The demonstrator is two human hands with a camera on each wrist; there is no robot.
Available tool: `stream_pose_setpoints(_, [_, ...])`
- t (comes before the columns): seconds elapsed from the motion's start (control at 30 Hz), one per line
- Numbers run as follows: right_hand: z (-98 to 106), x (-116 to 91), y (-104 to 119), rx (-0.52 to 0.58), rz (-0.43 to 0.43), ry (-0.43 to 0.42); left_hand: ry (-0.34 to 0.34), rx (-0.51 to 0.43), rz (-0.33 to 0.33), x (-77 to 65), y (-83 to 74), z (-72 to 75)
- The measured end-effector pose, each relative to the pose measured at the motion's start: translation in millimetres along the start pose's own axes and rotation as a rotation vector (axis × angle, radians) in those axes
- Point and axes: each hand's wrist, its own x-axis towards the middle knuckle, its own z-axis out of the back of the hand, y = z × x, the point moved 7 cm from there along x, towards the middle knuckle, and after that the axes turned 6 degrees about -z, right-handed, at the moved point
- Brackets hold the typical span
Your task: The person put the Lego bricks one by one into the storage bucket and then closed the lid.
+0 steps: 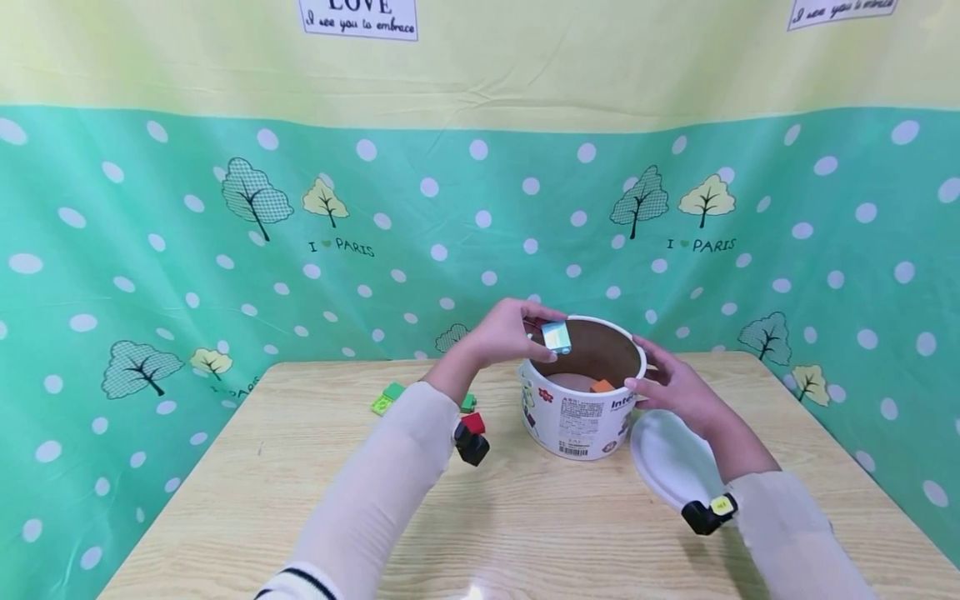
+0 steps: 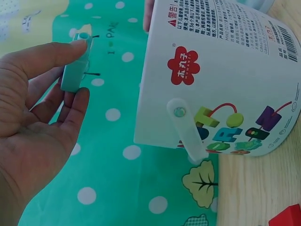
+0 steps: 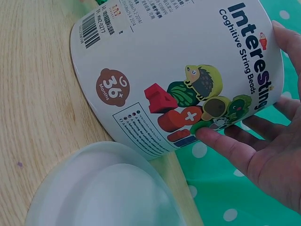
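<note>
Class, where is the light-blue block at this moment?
In the head view, the light-blue block is in the left hand, near the left part of the rim of the white bucket, not touching it.

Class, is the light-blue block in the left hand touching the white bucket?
Apart: the left wrist view shows green curtain between the light-blue block and the white bucket.

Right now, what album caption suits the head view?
Left hand holding a pale-blue block near a white tub, right hand touching the tub.
</note>
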Motion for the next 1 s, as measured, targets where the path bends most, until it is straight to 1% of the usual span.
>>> stream_pose_setpoints(0.2, [-0.7, 0.8, -0.6, 0.011, 0.003, 0.005, 0.006, 0.016, 0.025, 10.7, -0.5, -4.4])
stream_pose_setpoints(0.4, [-0.7, 1.3, -0.8, 0.015, 0.006, 0.007, 0.014, 0.027, 0.049, 20.8, 3.2, -8.0])
stream_pose_setpoints(0.63, [1.1, 2.1, -1.4, 0.015, 0.009, 0.008, 0.012, 0.047, 0.048, 30.8, 8.7, -12.7])
stream_pose_setpoints(0.83, [0.5, 2.7, -1.3, 0.021, 0.014, 0.013, 0.003, 0.024, 0.058, 32.7, 14.0, -12.5])
stream_pose_setpoints(1.0, [0.2, 2.2, -1.8, 0.016, 0.017, 0.009, -0.042, 0.011, 0.077, 30.8, 20.7, -11.1])
